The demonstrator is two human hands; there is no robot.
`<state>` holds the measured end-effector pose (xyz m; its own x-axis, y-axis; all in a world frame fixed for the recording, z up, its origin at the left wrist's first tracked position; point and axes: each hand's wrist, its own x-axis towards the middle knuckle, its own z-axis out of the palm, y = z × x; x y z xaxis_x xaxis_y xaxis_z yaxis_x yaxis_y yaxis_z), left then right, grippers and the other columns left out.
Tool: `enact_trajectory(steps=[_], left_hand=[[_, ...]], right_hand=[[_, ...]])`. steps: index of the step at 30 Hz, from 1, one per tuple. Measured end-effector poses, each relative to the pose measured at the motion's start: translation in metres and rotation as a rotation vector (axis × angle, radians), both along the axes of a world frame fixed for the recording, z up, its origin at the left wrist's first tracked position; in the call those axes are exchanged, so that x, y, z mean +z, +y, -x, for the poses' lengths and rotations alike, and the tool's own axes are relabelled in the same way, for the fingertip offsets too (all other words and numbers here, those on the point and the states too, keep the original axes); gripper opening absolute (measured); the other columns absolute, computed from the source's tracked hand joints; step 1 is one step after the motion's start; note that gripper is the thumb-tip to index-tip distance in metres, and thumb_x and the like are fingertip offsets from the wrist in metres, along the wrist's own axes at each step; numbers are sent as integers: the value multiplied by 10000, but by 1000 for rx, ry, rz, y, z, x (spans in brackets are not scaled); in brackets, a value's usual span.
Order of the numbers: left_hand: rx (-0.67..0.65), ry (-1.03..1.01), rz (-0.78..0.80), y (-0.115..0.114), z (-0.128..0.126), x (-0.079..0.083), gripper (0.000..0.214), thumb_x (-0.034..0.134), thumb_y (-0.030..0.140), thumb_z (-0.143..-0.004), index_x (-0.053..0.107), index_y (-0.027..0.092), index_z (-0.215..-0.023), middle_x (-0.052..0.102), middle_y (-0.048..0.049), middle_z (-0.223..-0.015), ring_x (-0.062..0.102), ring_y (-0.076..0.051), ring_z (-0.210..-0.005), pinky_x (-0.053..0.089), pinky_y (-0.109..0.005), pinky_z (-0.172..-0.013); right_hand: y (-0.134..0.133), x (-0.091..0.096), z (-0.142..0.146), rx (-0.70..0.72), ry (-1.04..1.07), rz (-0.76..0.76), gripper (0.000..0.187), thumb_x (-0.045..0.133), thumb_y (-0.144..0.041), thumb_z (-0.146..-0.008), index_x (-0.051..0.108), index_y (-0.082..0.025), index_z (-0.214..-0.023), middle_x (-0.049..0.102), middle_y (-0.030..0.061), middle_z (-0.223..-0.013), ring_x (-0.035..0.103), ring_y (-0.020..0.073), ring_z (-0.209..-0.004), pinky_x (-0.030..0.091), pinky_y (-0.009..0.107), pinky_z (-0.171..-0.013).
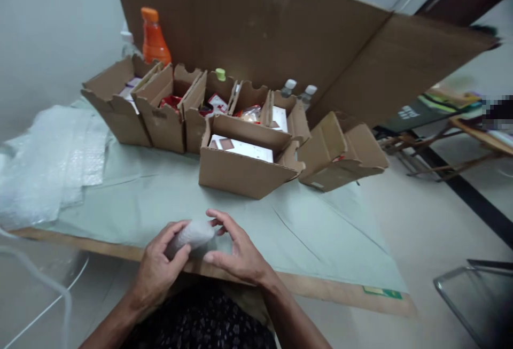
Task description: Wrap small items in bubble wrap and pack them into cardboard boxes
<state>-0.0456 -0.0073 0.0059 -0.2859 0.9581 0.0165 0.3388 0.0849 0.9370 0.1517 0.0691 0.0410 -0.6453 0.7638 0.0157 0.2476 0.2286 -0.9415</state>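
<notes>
Both hands meet at the near table edge around a small bundle wrapped in bubble wrap [191, 234]. My left hand [158, 269] curls its fingers and thumb around the bundle's left end. My right hand [234, 250] holds the right end, thumb below and fingers arched over the top. What is inside the wrap is hidden. Just beyond the hands stands an open cardboard box [240, 170] with white cartons in it.
A row of open cardboard boxes [160, 114] with packets lines the back, a closed-flap box [340, 156] at the right. An orange bottle [154, 39] stands behind. Bubble wrap sheets [48, 162] lie left. A large cardboard sheet [280, 33] leans behind. A pale green cloth [160, 194] covers the table.
</notes>
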Motion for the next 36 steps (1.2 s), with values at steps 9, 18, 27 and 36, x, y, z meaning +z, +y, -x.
enact_trajectory(steps=[9,18,27,36], left_hand=[[-331,-54,0,21,-29,11,370,656,263,-807,667,251,-1177,773,-49,-1060,749,-213,-944,605,-274,-810],[-121,-236,-62,67,-16,-7,470,662,478,-880,640,225,-1276,783,-98,-1083,732,-250,-1049,586,-350,-931],[-192,-18,-122,77,-24,-28,289,671,437,-841,758,222,-1012,820,-68,-928,792,-237,-860,655,-323,-783],[-167,23,-167,75,-25,-26,243,662,417,-860,765,238,-989,821,-43,-924,794,-207,-833,646,-253,-688]], right_hand=[[11,49,-47,34,-242,-237,315,752,-288,-880,706,-242,-1188,764,42,-1059,683,212,-978,511,390,-968],[103,176,-109,-532,-361,-716,246,700,-333,-886,714,-209,-1098,739,29,-914,651,178,-763,500,300,-698],[164,170,-47,-141,-1426,-779,239,570,-235,-897,775,-135,-967,771,158,-908,676,286,-889,390,367,-748],[173,162,-30,41,-1494,-756,258,559,-137,-913,775,-116,-1052,795,194,-982,730,302,-993,432,371,-797]])
